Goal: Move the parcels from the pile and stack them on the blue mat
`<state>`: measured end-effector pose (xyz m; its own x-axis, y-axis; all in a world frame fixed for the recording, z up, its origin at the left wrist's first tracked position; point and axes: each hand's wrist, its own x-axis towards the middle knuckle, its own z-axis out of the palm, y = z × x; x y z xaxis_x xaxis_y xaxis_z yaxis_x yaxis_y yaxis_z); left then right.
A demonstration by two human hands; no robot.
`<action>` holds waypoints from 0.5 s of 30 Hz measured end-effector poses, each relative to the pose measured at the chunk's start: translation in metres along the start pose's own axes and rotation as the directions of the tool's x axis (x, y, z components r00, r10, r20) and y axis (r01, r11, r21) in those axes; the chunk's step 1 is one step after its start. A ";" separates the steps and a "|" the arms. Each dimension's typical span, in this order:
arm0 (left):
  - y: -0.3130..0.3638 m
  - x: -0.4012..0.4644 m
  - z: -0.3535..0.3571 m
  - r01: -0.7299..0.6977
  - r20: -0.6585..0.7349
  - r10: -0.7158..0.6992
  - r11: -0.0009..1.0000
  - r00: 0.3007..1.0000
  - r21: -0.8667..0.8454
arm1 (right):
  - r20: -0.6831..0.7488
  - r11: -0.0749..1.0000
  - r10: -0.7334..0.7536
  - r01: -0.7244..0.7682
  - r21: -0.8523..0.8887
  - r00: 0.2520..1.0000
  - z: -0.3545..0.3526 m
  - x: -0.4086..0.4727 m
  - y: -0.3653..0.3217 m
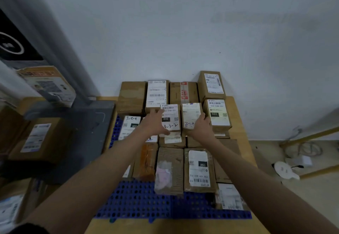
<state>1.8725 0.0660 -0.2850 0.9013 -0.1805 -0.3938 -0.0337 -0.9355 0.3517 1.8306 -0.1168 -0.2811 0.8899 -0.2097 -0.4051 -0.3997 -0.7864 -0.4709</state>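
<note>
Several cardboard parcels stand stacked on the blue perforated mat against the white wall. My left hand grips the left side of a small parcel with a white label marked "032" and "4-3-2". My right hand grips the right side of the neighbouring small parcel with a pale label. The two parcels sit side by side on top of the stack's middle row, touching each other. In front of them lie a ribbed parcel and a parcel labelled "15H".
More parcels lie at the left: one with a white label and another leaning against a grey post. A dark grey slab lies left of the mat. Cables and a white object lie on the floor at the right.
</note>
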 end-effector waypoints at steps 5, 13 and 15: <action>-0.029 -0.054 -0.029 0.023 -0.055 -0.019 0.997 0.998 0.077 | 0.041 0.940 -0.200 0.203 -0.274 0.979 -0.012 -0.038 -0.021; -0.106 -0.168 -0.031 0.125 0.113 -0.149 0.972 0.982 0.201 | 0.377 0.774 -0.385 0.517 -0.365 0.842 0.023 -0.106 -0.067; -0.124 -0.194 -0.027 0.151 0.118 -0.181 0.962 0.976 0.228 | 0.454 0.734 -0.400 0.575 -0.361 0.796 0.035 -0.121 -0.080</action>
<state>1.7132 0.2250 -0.2296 0.8350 -0.0427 -0.5487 0.0048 -0.9964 0.0849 1.7472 -0.0084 -0.2215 0.7682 0.4119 -0.4901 0.2980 -0.9076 -0.2957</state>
